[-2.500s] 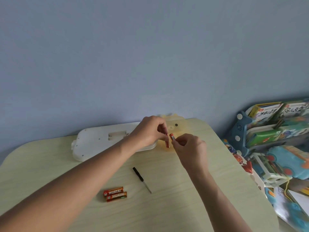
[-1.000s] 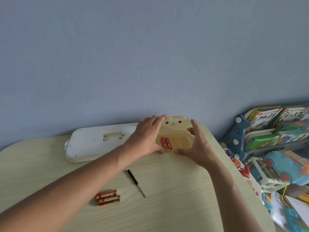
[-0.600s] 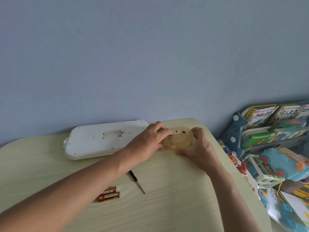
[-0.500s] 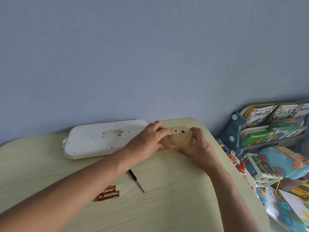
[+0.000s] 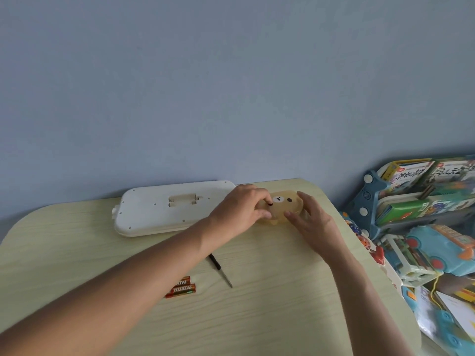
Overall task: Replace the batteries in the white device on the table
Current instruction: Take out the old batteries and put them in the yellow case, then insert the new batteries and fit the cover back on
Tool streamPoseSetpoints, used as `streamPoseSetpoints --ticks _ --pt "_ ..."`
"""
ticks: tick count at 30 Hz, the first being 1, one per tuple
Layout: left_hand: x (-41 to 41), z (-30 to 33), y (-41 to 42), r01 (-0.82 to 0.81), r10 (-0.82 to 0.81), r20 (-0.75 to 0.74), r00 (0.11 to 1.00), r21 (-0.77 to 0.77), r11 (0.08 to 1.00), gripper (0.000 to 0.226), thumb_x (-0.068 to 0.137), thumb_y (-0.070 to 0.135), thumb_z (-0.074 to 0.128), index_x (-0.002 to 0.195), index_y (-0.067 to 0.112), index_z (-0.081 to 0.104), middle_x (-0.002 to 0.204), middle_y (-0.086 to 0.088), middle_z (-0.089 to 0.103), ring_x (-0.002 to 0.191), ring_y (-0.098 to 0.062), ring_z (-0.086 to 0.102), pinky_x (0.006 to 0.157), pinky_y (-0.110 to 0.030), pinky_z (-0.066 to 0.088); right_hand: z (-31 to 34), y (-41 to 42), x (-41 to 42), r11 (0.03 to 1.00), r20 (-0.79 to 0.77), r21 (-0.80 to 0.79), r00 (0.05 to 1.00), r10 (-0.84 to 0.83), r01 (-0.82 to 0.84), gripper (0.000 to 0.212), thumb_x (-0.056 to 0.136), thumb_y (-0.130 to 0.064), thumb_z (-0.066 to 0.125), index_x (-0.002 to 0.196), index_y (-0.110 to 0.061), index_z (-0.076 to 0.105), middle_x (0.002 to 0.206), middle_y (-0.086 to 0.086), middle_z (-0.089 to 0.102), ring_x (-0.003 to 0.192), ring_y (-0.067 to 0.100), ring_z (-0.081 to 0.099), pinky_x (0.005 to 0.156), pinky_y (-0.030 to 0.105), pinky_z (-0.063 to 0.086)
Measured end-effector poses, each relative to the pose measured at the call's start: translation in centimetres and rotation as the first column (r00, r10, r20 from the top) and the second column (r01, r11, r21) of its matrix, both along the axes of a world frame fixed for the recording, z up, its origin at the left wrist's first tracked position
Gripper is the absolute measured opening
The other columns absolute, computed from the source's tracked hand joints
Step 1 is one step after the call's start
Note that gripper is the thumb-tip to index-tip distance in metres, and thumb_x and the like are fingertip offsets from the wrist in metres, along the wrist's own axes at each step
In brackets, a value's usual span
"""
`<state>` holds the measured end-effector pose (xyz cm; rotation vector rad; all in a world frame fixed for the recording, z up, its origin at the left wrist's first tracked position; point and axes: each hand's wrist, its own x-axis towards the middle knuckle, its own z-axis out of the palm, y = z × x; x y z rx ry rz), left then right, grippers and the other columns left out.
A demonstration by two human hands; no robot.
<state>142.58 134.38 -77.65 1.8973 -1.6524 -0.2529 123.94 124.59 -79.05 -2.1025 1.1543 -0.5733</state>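
The white device [image 5: 164,209] lies back-up, long axis left-right; left hand [image 5: 241,211] and right hand [image 5: 312,222] clasp the bear-faced box [image 5: 284,205].

Pale wood table [image 5: 270,317], white device [image 5: 164,209], bear-faced case [image 5: 284,208], screwdriver [image 5: 220,270], two batteries [image 5: 182,287]

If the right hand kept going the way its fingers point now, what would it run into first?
The right hand points up and left, its fingertips already at the yellow bear-face case. That case comes first; the left hand holds its far side. Contact looks likely, but depth is unclear.
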Motion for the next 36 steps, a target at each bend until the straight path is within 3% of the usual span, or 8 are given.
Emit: streamPoseSetpoints --ticks 4,6,9,12,16,20,29,36 --pt "1.1 1.7 2.7 0.014 -0.014 0.004 1.0 0.028 1.0 0.036 0.09 0.03 0.073 0.125 0.025 0.068 0.125 0.003 0.067 0.118 -0.012 0.057 0.103 -0.026 0.043 0.8 0.8 -0.2 0.999 -0.053 -0.044 0.998 0.024 -0.026 0.073 0.089 -0.047 0.068 0.152 -0.027 0.037 0.153 0.004 0.048 0.141 0.024 0.043 0.105 0.031 0.035" --pt "2.4 2.7 5.0 -0.032 0.032 -0.034 0.999 0.01 0.999 0.028 0.091 0.028 0.072 0.118 0.024 0.07 0.114 0.004 0.067 0.108 -0.011 0.061 0.096 -0.027 0.049 1.5 1.7 0.1 0.989 -0.05 -0.136 0.998 0.047 -0.053 0.072 0.088 -0.047 0.069 0.15 -0.027 0.04 0.152 -0.001 0.048 0.14 0.018 0.043 0.103 0.026 0.032" --pt "4.2 3.9 9.7 -0.056 0.059 -0.092 0.994 0.031 0.998 0.019 0.089 0.022 0.074 0.108 0.023 0.073 0.095 0.011 0.067 0.084 -0.003 0.065 0.079 -0.023 0.056 2.6 3.9 1.8 0.948 0.005 -0.289 0.99 0.138 -0.131 0.055 0.083 -0.044 0.074 0.133 -0.025 0.06 0.135 -0.005 0.06 0.124 0.017 0.055 0.097 0.028 0.041" --pt "5.0 4.2 14.9 -0.024 0.041 -0.111 0.993 0.149 0.988 0.019 0.086 0.018 0.077 0.104 0.023 0.075 0.093 0.012 0.068 0.083 -0.004 0.065 0.078 -0.019 0.054 3.2 7.1 4.0 0.865 0.002 -0.389 0.939 0.345 -0.317 0.038 0.076 -0.035 0.081 0.111 -0.022 0.072 0.117 -0.006 0.066 0.11 0.015 0.062 0.093 0.03 0.048" --pt "5.3 3.2 19.9 0.048 -0.019 -0.094 0.995 0.321 0.946 0.031 0.083 0.023 0.078 0.111 0.034 0.071 0.102 0.017 0.062 0.093 0.0 0.059 0.081 -0.012 0.048 3.1 11.6 6.4 0.77 -0.06 -0.241 0.801 0.596 -0.591 0.025 0.073 -0.038 0.084 0.093 -0.029 0.073 0.094 -0.017 0.065 0.088 0.004 0.06 0.073 0.013 0.043" --pt "5.3 1.7 21.0 0.05 -0.042 -0.031 0.999 0.365 0.93 0.04 0.078 0.035 0.081 0.116 0.037 0.067 0.105 0.02 0.061 0.099 0.004 0.051 0.08 -0.007 0.039 2.5 14.4 7.6 0.669 -0.111 -0.074 0.673 0.731 -0.739 0.026 0.069 -0.035 0.088 0.089 -0.031 0.072 0.087 -0.014 0.064 0.08 0.007 0.056 0.067 0.016 0.043" --pt "5.7 0.4 20.8 0.002 0.005 -0.026 1.0 0.237 0.971 0.017 0.079 0.035 0.083 0.094 0.037 0.075 0.079 0.027 0.063 0.096 0.001 0.052 0.082 -0.02 0.047 1.8 15.8 8.1 0.611 -0.209 -0.098 0.617 0.759 -0.785 0.024 0.07 -0.037 0.087 0.091 -0.035 0.075 0.089 -0.016 0.059 0.078 -0.006 0.051 0.068 0.016 0.045" --pt "6.3 0.0 21.1 -0.069 0.07 0.001 0.998 0.162 0.984 0.016 0.081 0.032 0.079 0.096 0.034 0.075 0.086 0.023 0.07 0.097 0.001 0.053 0.084 -0.019 0.046 2.3 16.1 8.0 0.584 -0.403 -0.232 0.623 0.67 -0.778 0.026 0.082 -0.056 0.069 0.09 -0.031 0.069 0.086 -0.013 0.061 0.085 0.006 0.053 0.064 0.025 0.041"
